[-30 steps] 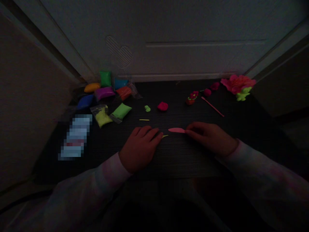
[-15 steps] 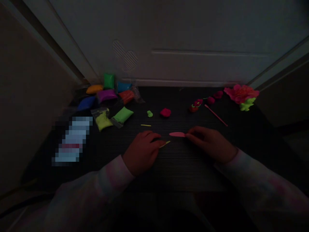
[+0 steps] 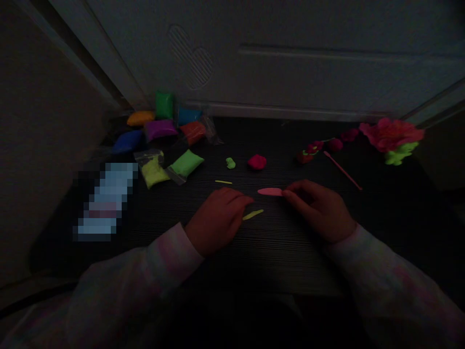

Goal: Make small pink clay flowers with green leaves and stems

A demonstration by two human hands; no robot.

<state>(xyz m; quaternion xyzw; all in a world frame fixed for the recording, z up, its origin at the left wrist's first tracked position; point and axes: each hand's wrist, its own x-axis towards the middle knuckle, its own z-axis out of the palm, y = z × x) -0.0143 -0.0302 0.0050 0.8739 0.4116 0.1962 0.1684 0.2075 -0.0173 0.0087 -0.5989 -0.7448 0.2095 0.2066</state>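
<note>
A pink clay knife (image 3: 270, 192) points left over the dark table, its end pinched between the thumb and fingers of my right hand (image 3: 319, 208). My left hand (image 3: 220, 220) is bent over the table with its fingers together; whether anything is in them is hidden. Just beside it lies a flattened strip of yellow clay (image 3: 253, 214), its left end close to the hand. Beyond the left hand are a thin yellow clay roll (image 3: 223, 182), a small green clay lump (image 3: 230, 163) and a red-pink clay lump (image 3: 257, 162).
Several bags of coloured clay, one a light green bag (image 3: 186, 165), lie at the back left. A blurred-out bright panel (image 3: 109, 198) is at the left. On the right are a pink stick tool (image 3: 342, 170), small clay pieces (image 3: 310, 151) and a pink flower (image 3: 392, 135). A white panel (image 3: 308, 82) rises behind.
My left thumb has come off the yellow clay strip, which shows more fully now. The right hand still holds the pink knife. The camera view has shifted slightly.
</note>
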